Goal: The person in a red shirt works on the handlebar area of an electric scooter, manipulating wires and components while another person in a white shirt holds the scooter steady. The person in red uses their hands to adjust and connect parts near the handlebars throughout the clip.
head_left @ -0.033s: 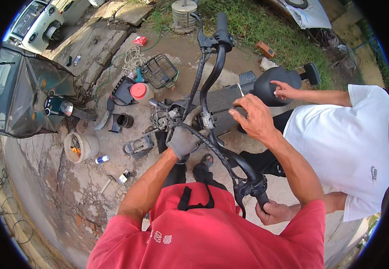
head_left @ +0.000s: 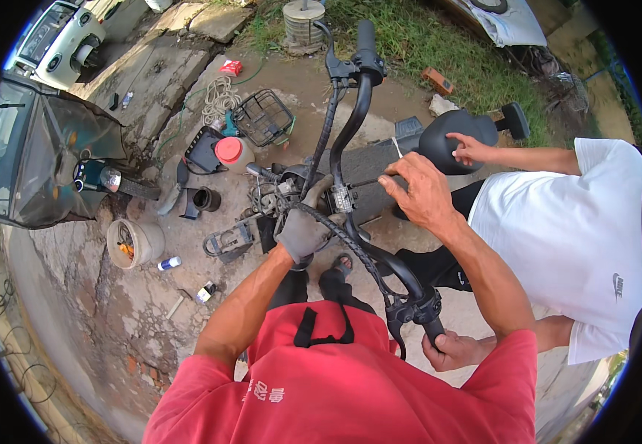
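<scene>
Black handlebars [head_left: 348, 133] of a two-wheeler stretch in front of me, with a silver clamp [head_left: 343, 198] at their middle. My left hand [head_left: 306, 231], in a grey glove, is closed around the stem area beside this clamp; a black cable crosses over it and hides part of the fingers. My bare right hand [head_left: 426, 194] pinches a thin tool, whose dark shaft [head_left: 366, 182] reaches to the clamp. A pale rod end [head_left: 396, 149] sticks out above its fingers. The tool's exact kind is hidden by the hand.
A person in a white shirt [head_left: 558, 237] stands at the right, one hand [head_left: 454, 351] on the near grip, the other by the black seat [head_left: 447, 140]. On the ground lie a bucket [head_left: 154, 244], red-lidded jar [head_left: 229, 150], wire basket [head_left: 263, 117] and rope [head_left: 220, 100]. A covered three-wheeler [head_left: 47, 155] stands left.
My right hand has shifted very slightly on the tool. My left hand and the handlebars have stayed in place.
</scene>
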The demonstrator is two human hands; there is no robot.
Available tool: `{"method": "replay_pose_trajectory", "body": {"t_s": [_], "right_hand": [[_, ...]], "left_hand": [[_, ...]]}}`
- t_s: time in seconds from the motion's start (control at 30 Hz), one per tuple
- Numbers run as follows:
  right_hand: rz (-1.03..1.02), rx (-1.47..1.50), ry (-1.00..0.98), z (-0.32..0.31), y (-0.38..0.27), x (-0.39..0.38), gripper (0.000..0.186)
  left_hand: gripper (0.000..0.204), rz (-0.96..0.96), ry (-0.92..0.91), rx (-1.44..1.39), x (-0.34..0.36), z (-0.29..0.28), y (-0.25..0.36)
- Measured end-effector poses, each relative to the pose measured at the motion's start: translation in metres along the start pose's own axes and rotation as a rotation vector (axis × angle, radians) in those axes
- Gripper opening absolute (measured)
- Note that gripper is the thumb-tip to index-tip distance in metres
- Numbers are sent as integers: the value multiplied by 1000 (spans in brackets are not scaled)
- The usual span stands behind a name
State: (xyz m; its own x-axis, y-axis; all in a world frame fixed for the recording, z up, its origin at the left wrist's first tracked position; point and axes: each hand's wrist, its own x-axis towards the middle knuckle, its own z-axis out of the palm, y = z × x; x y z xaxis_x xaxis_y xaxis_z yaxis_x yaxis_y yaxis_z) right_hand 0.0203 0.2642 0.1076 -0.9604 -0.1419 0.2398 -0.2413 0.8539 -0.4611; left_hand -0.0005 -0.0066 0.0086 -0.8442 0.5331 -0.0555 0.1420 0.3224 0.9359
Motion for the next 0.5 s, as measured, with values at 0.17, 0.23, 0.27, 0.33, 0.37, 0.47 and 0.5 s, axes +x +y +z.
{"method": "replay_pose_trajectory", "body": {"t_s": [0.17, 0.23, 0.27, 0.33, 0.37, 0.47, 0.5], "right_hand": [[298, -7, -154, 10, -15, 3, 26], [514, 150, -213, 2, -36, 12, 28], [547, 242, -183, 5, -34, 11, 33], [482, 362, -221, 6, -31, 7, 36], [445, 424, -244, 7, -30, 4, 37], [442, 499, -283, 1, -34, 4, 38], [456, 504, -308, -1, -32, 5, 38]], "left_hand": [[83, -40, 9, -155, 2, 7, -13], [83, -20, 15, -177, 2, 8, -18], [83, -9, 19, -190, 2, 8, -18], [83, -27, 8, -101, 2, 5, -8], [83, -40, 8, -55, 1, 2, 1], [82, -19, 49, -56, -1, -1, 6], [81, -15, 57, -59, -2, -1, 5]]}}
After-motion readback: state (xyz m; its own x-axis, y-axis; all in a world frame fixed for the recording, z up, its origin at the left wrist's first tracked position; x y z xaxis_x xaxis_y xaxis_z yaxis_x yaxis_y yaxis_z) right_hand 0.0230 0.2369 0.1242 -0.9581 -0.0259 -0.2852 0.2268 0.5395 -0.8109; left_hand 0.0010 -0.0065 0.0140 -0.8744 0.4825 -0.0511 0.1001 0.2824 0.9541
